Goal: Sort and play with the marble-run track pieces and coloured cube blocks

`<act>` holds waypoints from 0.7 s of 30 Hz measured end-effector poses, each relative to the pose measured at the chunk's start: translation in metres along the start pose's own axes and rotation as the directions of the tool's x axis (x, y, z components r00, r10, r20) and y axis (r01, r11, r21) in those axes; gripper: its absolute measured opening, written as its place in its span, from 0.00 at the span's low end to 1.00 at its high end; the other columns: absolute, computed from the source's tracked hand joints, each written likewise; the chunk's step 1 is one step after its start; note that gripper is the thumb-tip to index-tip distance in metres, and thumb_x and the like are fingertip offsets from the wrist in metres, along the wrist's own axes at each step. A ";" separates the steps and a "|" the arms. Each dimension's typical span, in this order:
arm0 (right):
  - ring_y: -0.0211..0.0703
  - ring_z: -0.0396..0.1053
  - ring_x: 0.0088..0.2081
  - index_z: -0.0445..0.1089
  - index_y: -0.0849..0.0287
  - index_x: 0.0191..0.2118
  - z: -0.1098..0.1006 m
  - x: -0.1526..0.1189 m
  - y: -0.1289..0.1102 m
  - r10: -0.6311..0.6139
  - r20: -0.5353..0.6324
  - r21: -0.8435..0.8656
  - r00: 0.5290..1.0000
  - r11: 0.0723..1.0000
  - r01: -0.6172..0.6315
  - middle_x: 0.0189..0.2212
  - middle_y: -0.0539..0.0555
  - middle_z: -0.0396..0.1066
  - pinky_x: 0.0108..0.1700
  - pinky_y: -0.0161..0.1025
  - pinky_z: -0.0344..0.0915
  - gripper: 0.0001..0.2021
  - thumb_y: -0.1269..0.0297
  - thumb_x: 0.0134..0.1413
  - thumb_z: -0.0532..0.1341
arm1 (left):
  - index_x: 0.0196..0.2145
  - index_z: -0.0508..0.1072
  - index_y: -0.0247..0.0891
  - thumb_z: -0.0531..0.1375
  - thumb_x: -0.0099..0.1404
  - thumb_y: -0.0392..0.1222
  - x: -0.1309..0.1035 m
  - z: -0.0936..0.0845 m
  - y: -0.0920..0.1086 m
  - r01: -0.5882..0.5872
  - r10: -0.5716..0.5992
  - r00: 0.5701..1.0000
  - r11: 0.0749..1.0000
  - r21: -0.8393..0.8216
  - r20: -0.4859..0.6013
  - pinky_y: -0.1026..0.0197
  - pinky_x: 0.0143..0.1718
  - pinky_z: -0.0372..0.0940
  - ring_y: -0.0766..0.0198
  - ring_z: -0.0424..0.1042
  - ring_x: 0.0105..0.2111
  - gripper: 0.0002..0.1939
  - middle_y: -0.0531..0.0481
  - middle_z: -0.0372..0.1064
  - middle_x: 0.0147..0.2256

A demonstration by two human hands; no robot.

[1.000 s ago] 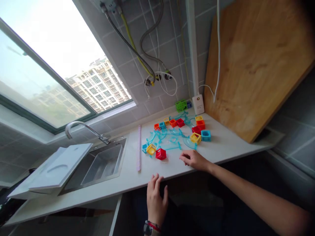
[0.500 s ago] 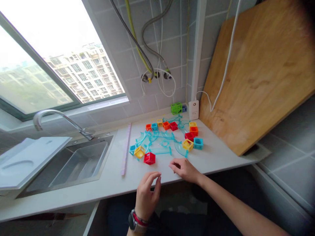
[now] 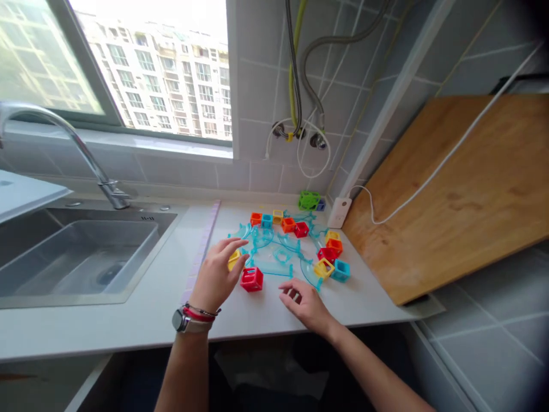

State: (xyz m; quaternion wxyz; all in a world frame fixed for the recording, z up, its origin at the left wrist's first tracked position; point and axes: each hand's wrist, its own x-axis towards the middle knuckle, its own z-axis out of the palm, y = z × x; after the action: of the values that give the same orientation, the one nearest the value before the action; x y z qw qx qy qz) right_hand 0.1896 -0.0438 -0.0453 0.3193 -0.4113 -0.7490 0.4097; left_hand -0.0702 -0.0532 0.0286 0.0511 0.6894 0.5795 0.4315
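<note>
My left hand (image 3: 219,272) hovers at the left of the toy pieces, fingers apart and holding nothing, partly over a yellow cube frame (image 3: 234,260). Just right of it a red cube (image 3: 251,279) sits on the white counter. My right hand (image 3: 304,303) rests near the front edge, fingers loosely curled with a gap and nothing in them. Translucent teal track pieces (image 3: 272,268) lie behind both hands. Orange, teal, yellow and red cubes (image 3: 301,229) line the back, and more stand at the right, among them a teal cube (image 3: 341,270).
A lilac strip (image 3: 203,243) lies between the toys and the sink (image 3: 128,289) with its faucet (image 3: 92,163). Green pieces (image 3: 309,200) stand at the back wall, near a white socket box (image 3: 339,212). A wooden board (image 3: 454,189) leans at the right.
My left hand has moved forward and left, over the yellow cube. My right hand has barely shifted, its fingers slightly more spread. The camera view has turned.
</note>
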 end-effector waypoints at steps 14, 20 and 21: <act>0.38 0.68 0.27 0.71 0.53 0.58 0.050 0.036 -0.002 -0.062 -0.128 0.014 0.990 0.998 0.064 0.51 0.58 0.73 0.31 0.40 0.72 0.25 0.61 0.54 0.69 | 0.40 0.77 0.40 0.58 0.69 0.40 -0.022 0.049 -0.052 0.063 -0.076 0.988 0.993 -0.100 -0.138 0.46 0.57 0.65 0.52 0.71 0.51 0.08 0.44 0.74 0.47; 0.47 0.74 0.44 0.68 0.54 0.61 0.043 0.023 -0.005 -0.058 -0.184 0.160 0.981 0.983 0.088 0.56 0.59 0.69 0.40 0.42 0.76 0.25 0.57 0.59 0.66 | 0.40 0.76 0.40 0.58 0.69 0.41 -0.023 0.053 -0.048 0.038 -0.051 0.982 0.997 -0.072 -0.183 0.44 0.59 0.63 0.51 0.70 0.53 0.07 0.43 0.74 0.47; 0.48 0.74 0.46 0.68 0.54 0.61 0.042 0.023 -0.005 -0.058 -0.188 0.181 0.981 0.979 0.092 0.57 0.59 0.68 0.41 0.42 0.77 0.25 0.57 0.59 0.66 | 0.40 0.77 0.40 0.59 0.69 0.41 -0.023 0.052 -0.045 0.035 -0.046 0.978 0.998 -0.056 -0.205 0.43 0.61 0.61 0.50 0.69 0.55 0.07 0.43 0.74 0.48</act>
State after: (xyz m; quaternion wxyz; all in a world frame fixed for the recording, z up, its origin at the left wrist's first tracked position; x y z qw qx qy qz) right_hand 0.1428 -0.0405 -0.0571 0.4389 -0.3863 -0.6897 0.4272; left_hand -0.0687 -0.0358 -0.0416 0.0177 0.6276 0.5840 0.5145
